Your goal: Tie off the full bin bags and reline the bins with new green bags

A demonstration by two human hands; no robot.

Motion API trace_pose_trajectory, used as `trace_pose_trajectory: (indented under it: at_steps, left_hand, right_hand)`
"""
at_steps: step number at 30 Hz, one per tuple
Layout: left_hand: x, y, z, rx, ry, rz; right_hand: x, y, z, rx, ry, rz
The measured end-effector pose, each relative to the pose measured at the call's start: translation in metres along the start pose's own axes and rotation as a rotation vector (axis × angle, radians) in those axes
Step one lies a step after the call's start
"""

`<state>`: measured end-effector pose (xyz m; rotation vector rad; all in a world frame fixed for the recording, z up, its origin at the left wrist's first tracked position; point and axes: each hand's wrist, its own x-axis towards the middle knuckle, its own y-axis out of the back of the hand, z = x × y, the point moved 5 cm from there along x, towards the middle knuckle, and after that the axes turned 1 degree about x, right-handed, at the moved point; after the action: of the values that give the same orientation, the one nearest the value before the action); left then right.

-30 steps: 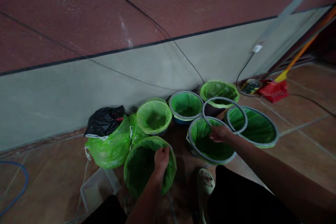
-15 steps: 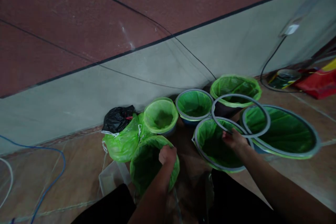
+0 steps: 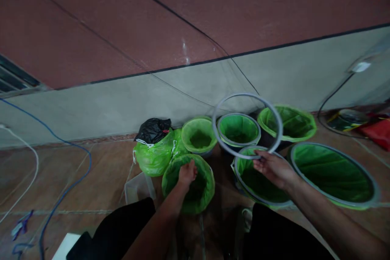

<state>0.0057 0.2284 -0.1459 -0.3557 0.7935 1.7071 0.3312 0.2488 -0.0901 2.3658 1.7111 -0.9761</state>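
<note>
black bag (image 3: 153,131) near green-lined bucket (image 3: 210,183)

Bins (image 3: 332,174) sit along the wall (image 3: 91,113) — tied bag (image 3: 153,158) leftmost.

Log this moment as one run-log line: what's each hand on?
left hand: at rim of green bag | right hand: holding grey ring above green-lined bin

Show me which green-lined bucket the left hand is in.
The front bucket beside the clear box: the left hand reaches into it. The right hand instead touches a grey ring above another bucket.
</note>
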Motion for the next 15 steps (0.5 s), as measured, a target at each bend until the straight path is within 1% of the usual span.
trace_pose_trajectory:
  at_steps: [3, 4, 5, 6, 7, 8, 9, 11, 13, 15]
  left_hand:
    - [-0.011, 0.067, 0.005, -0.263, 0.010, -0.059]
    - [-0.015, 0.088, 0.007, -0.423, 0.004, -0.113]
    - [-0.019, 0.107, 0.008, -0.534, -0.009, -0.151]
    - [-0.022, 0.125, 0.006, -0.572, -0.016, -0.172]
    - [-0.025, 0.139, 0.003, -0.567, -0.016, -0.175]
    - [-0.026, 0.149, -0.001, -0.514, -0.019, -0.160]
    - [-0.026, 0.156, -0.007, -0.419, -0.024, -0.134]
    - [-0.022, 0.161, -0.018, -0.120, -0.057, -0.071]
    - [-0.014, 0.156, -0.026, 0.164, -0.101, -0.033]
    - [-0.003, 0.149, -0.033, 0.329, -0.119, -0.023]
  right_hand:
    - [-0.042, -0.058, 0.034, -0.248, -0.110, -0.196]
    - [-0.052, -0.073, 0.049, -0.315, -0.138, -0.243]
    - [-0.059, -0.084, 0.065, -0.391, -0.171, -0.283]
    - [-0.064, -0.092, 0.082, -0.471, -0.200, -0.308]
    - [-0.066, -0.097, 0.098, -0.544, -0.212, -0.331]
    - [-0.066, -0.100, 0.112, -0.620, -0.211, -0.343]
    - [-0.064, -0.102, 0.124, -0.702, -0.200, -0.351]
    - [-0.056, -0.104, 0.140, -0.925, -0.168, -0.355]
    - [-0.046, -0.106, 0.144, -1.211, -0.109, -0.334]
    - [-0.037, -0.110, 0.139, -1.430, -0.031, -0.291]
